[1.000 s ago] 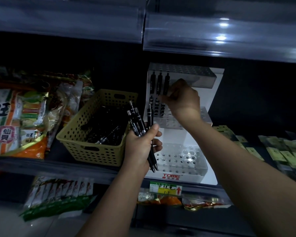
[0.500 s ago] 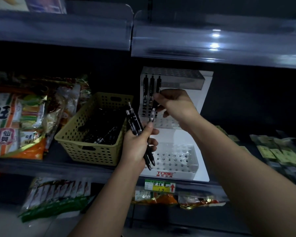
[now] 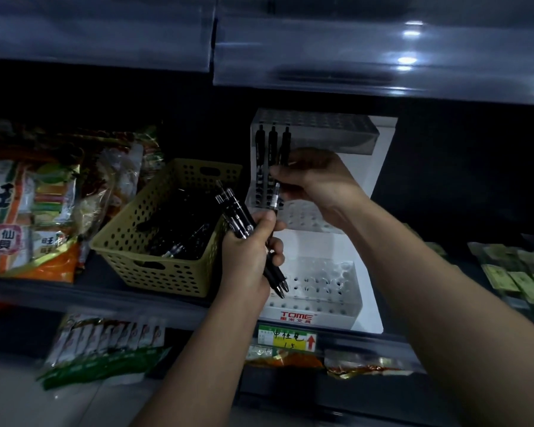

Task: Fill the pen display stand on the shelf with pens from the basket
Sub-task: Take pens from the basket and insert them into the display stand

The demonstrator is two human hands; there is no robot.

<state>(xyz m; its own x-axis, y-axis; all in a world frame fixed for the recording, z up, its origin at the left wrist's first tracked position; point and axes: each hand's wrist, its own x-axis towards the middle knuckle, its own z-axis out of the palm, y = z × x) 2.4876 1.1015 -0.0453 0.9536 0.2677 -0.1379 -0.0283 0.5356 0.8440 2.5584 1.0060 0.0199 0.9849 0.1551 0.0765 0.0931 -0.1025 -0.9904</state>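
A white tiered pen display stand (image 3: pixel 364 241) with rows of holes stands on the shelf. Three black pens (image 3: pixel 272 143) stand in its top tier at the left. To its left sits a yellow perforated basket (image 3: pixel 154 266) with several black pens inside. My left hand (image 3: pixel 247 257) grips a bunch of black pens (image 3: pixel 238 214) in front of the stand. My right hand (image 3: pixel 318 183) pinches a single black pen (image 3: pixel 275 197) by its upper end, just above the left hand and in front of the stand's middle tier.
Snack bags (image 3: pixel 28 217) fill the shelf left of the basket. Green packets (image 3: pixel 518 272) lie at the right. A yellow price tag (image 3: pixel 287 337) sits on the shelf edge below the stand. A clear shelf front (image 3: pixel 352 50) overhangs above. More packets (image 3: pixel 105 349) lie on the lower shelf.
My right hand came away from the top tier, moved down to the bunch in my left hand, and now holds one pen drawn from it.
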